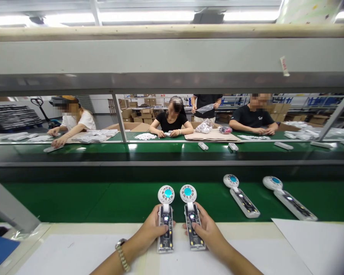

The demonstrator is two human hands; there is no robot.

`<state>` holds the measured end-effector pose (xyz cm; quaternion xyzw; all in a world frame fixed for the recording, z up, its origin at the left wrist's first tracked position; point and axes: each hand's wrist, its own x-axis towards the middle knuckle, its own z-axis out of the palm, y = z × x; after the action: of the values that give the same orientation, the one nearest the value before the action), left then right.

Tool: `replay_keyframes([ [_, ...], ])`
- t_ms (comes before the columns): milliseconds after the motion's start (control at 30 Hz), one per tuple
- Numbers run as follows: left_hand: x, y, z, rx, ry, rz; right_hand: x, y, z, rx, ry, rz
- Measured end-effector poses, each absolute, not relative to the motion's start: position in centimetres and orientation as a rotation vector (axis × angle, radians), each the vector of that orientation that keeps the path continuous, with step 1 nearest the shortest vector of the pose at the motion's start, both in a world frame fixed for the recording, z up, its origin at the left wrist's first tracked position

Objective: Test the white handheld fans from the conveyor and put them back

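Note:
My left hand [152, 230] is closed around a small handheld fan [166, 244], its thumb on the dark circuit board in the handle. My right hand [208, 229] grips a second handheld fan [197, 242] the same way. Both fans stand side by side, a narrow gap apart, with round white heads and blue centres pointing away from me. A small light glows on each board. To the right, two more such fans, a nearer one [245, 203] and a farther-right one [296, 206], lie on the green belt.
The green conveyor belt [74, 200] runs across in front of me. White paper sheets [74, 252] cover my bench edge, and a blue item [1, 250] sits at lower left. Beyond a metal frame [172, 163], several people work along another belt with white parts [203, 146].

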<state>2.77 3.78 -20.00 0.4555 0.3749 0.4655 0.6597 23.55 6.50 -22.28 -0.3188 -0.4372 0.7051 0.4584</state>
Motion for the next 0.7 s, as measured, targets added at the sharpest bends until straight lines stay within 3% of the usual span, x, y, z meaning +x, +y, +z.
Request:
replay_keyframes([
  [700,2.72,3.94,-20.62,1.016,0.879,1.077,23.45,6.53,-22.31,-0.791,-1.059,1.737],
])
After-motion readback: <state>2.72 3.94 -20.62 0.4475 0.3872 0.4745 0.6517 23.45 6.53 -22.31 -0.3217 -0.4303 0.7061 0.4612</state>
